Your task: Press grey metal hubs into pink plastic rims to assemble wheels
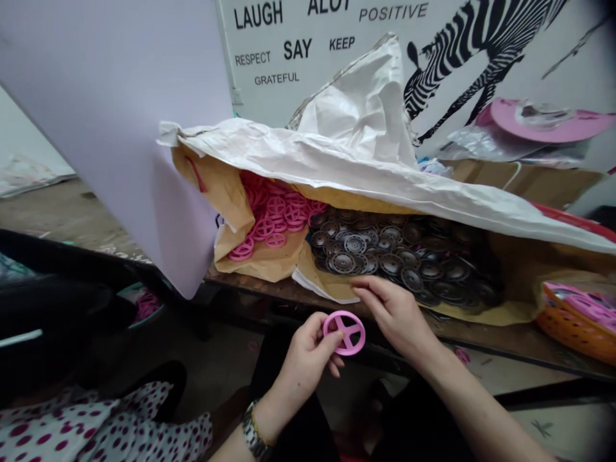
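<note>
My left hand grips a pink spoked ring by its left side, thumb on the spokes. To its right and a little higher, my right hand is closed, thumb and fingertips pressed together near the front edge of a paper bag; whatever they hold is too small to make out. Inside the open bag lies a heap of dark metal discs, just beyond my right hand. Left of the discs, more pink rings are piled on brown paper.
An orange basket with pink parts stands at the right. A pale panel leans at the left. A person in a dotted garment is at the lower left. The wooden table edge runs below the bag.
</note>
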`<state>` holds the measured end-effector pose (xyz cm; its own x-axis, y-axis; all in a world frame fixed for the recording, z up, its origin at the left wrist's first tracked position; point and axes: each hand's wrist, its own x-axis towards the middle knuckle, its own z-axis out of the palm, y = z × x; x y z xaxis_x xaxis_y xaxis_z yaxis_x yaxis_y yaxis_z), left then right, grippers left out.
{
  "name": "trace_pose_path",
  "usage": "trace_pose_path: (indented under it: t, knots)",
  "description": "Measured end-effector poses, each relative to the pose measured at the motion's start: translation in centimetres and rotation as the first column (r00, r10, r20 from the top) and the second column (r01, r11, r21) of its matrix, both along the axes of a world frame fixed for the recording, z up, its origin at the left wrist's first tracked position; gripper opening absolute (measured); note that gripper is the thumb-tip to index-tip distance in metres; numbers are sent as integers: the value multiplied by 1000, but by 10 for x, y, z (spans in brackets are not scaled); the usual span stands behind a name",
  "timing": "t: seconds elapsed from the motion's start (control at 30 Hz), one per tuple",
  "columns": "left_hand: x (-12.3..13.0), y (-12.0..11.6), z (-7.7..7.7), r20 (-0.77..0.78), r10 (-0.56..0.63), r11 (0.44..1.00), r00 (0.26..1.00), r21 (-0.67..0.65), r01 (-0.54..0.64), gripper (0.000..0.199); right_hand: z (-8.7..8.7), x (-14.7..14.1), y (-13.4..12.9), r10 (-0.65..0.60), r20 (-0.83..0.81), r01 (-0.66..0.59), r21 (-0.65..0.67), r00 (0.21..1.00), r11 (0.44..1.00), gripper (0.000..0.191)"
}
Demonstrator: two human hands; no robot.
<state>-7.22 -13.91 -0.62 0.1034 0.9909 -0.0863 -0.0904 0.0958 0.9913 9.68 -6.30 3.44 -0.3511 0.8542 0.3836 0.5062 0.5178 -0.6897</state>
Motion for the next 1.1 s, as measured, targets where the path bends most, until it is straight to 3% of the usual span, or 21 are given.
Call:
trace_pose_path:
  t: [0.1,0.2,0.27,0.4,0.6,0.8,0.87,0.97,1.03,1.1]
  knots:
    - [4,-7,-8,17,-61,995,998,-78,62,27,-4,-4,31,-147,292,56,299,945,953,37]
    - [8,-17,-13,-5,-131,984,991,-125,129,24,-9,-13,51,-267,558,52,370,786,927,48]
    - [9,-22,-15,-18,-163,979,986,-130,159,21,-12,-19,58,-284,624,37,379,728,925,44]
    - [7,-28,-17,-21,-169,977,985,-134,164,18,-20,-22,62,-283,620,12,403,732,915,29]
    - [7,-28,-24,38,-140,976,989,-163,145,25,-27,-20,69,-307,589,29,432,748,901,28]
    - [8,-30,-25,66,-149,974,987,-163,158,25,-19,-5,75,-349,299,163,504,888,848,30]
    - [6,-29,-27,78,-125,978,989,-155,136,27,-11,2,66,-352,124,259,462,928,848,28]
    - [3,-26,-29,100,-50,988,994,-139,64,32,4,11,35,-376,-89,386,220,922,896,25]
    - [2,-23,-30,114,1,991,994,-132,14,35,9,17,9,-357,-143,361,5,923,932,26]
    - [2,-22,-30,132,33,991,991,-133,-16,35,6,23,-17,-290,-186,255,-191,939,948,29]
